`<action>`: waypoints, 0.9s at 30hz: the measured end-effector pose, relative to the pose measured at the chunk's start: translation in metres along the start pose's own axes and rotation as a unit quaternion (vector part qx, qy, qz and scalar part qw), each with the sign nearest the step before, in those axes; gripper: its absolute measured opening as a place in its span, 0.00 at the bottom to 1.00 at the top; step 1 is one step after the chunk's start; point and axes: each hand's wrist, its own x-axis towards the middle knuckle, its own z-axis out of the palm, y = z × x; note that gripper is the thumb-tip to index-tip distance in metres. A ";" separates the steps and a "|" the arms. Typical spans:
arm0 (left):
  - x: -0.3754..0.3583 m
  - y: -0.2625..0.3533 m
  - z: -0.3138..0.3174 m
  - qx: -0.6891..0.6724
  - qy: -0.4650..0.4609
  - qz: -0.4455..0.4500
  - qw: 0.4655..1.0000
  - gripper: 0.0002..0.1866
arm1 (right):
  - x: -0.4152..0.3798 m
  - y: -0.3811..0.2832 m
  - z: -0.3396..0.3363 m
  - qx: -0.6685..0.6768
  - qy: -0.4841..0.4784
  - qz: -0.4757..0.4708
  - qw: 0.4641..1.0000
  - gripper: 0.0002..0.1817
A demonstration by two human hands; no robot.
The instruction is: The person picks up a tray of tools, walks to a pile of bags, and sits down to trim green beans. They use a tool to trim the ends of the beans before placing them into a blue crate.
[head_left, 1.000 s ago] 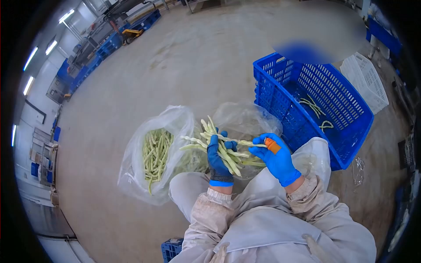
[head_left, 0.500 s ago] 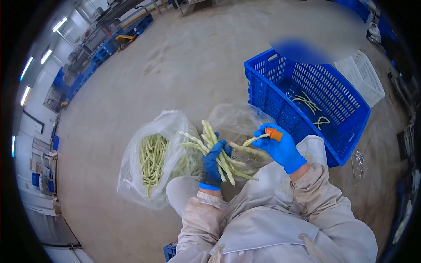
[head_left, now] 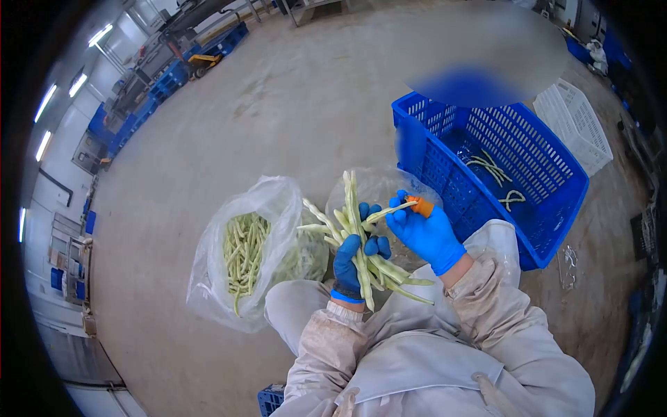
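My left hand [head_left: 347, 267], in a dark blue glove, is closed around a loose bunch of pale green beans [head_left: 355, 208] that stick out above and below the fingers. My right hand [head_left: 432, 236], in a bright blue glove with an orange cover [head_left: 420, 206] on one finger, pinches a single bean [head_left: 390, 210] beside the bunch. Left of my knees stands an open clear plastic bag [head_left: 203, 274] with many beans [head_left: 244, 254] inside. Behind my hands lies another clear plastic bag [head_left: 413, 182], partly hidden by them.
A blue slatted crate [head_left: 441, 167] on the right holds a few beans [head_left: 490, 167] on its bottom. Beyond it is a white crate [head_left: 580, 128]. A blurred patch covers the area behind the blue crate. Blue pallets [head_left: 169, 80] line the far left.
My left hand has shifted slightly right and turned the bunch more upright. My right hand has moved left and down, bringing its bean against the bunch.
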 end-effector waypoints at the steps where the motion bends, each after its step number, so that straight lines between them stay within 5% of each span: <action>1: 0.000 0.001 0.001 0.003 0.000 -0.007 1.000 0.33 | 0.000 0.005 -0.001 0.000 0.000 0.001 1.000 0.15; 11: -0.005 0.015 0.002 -0.096 0.042 0.053 0.993 0.29 | -0.007 0.001 -0.008 -0.004 0.017 -0.116 0.993 0.09; 19: -0.015 0.059 0.005 -0.170 -0.063 0.105 0.978 0.27 | -0.039 -0.084 -0.030 0.031 -0.013 -0.179 0.983 0.09; 23: -0.005 0.085 0.011 -0.152 -0.072 0.113 0.979 0.26 | -0.076 -0.127 -0.021 -0.018 0.063 -0.395 0.916 0.07; 25: 0.023 0.084 0.022 -0.156 -0.059 0.119 0.979 0.27 | -0.084 -0.128 -0.024 -0.019 0.131 -0.399 0.907 0.07; 26: 0.045 0.076 0.032 -0.145 -0.080 0.096 0.981 0.26 | -0.082 -0.135 -0.048 -0.037 0.041 -0.346 0.936 0.07; 27: 0.072 0.067 0.045 -0.134 -0.102 0.078 0.983 0.24 | -0.078 -0.133 -0.056 -0.102 0.070 -0.342 0.932 0.07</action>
